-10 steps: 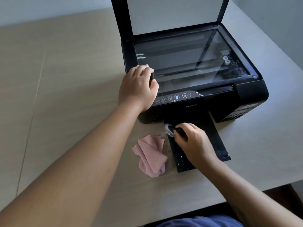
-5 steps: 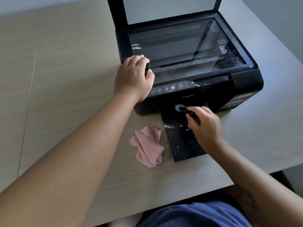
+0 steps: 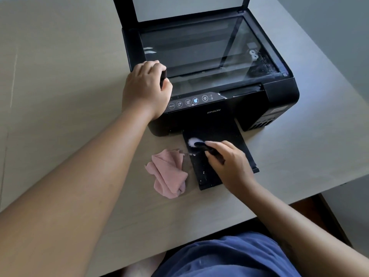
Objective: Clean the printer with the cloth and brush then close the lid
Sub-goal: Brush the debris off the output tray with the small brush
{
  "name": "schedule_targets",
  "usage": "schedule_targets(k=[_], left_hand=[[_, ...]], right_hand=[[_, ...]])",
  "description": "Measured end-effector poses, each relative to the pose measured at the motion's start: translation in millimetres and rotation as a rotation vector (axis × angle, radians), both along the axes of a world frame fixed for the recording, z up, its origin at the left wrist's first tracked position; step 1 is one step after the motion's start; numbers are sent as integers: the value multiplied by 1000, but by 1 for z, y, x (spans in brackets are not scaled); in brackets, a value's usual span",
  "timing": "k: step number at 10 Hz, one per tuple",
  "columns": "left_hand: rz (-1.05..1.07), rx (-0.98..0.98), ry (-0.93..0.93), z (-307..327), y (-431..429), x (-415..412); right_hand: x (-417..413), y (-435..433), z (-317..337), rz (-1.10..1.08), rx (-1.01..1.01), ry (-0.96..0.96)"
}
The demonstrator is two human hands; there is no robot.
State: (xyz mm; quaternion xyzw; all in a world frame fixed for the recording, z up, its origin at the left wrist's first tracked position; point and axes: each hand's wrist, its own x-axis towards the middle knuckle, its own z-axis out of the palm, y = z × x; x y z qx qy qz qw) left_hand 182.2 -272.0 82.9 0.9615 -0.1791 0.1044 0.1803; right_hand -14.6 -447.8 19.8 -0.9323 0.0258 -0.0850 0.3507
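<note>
Head view looks down on a black printer [image 3: 209, 80] sitting on a pale table [image 3: 60, 86], in the upper centre of the frame. Its lid [image 3: 187, 7] stands raised at the top edge, leaving the scanner glass [image 3: 199, 54] bare; white specks gather at the right end of the glass.

Left hand [image 3: 145, 90] rests on the printer's front left corner, fingers curled over the edge of the glass frame and wrapped on a small dark thing (what it is cannot be told).

Out of the printer's front a black output tray [image 3: 201, 172] reaches toward the table's near edge, dotted with white specks along its left side. Right hand [image 3: 229, 162] lies over the tray's middle, closed around the dark handle of a brush [image 3: 196, 142] whose pale bristles touch the tray's upper left part, close below the printer body.

Pink cloth [image 3: 167, 172] lies crumpled on the table just left of the tray, touching or nearly touching its left edge.

Bare tabletop spreads wide across the left half of the frame and also to the right of the printer. At lower right the table's near edge runs just below the tray's end, with a blue-clothed lap [image 3: 229, 256] under it.
</note>
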Motion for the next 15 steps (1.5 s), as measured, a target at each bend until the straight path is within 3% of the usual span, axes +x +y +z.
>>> schedule_targets(k=[2, 4, 5, 6, 8, 10, 12, 14, 15], left_hand=[[8, -4, 11, 0, 0, 0], [4, 0, 6, -2, -1, 0], [5, -3, 7, -1, -1, 2], [-1, -7, 5, -2, -3, 0], [-3, -15, 9, -1, -2, 1], [-6, -12, 7, -1, -2, 1], [-2, -11, 8, -1, -3, 0], [-5, -17, 6, 0, -3, 1], [-3, -3, 12, 0, -3, 1]], right_hand=[[-6, -49, -2, -295, -117, 18], [-18, -5, -11, -9, -213, 1], [-27, 19, -9, 110, -146, 25], [-25, 4, -6, 7, -57, -21], [-8, -65, 0, -359, -98, -3], [-16, -37, -8, -159, -246, -17], [-49, 17, -11, 42, -172, -15], [-15, 0, -2, -160, -191, -78], [-6, 9, -11, -97, -284, -48]])
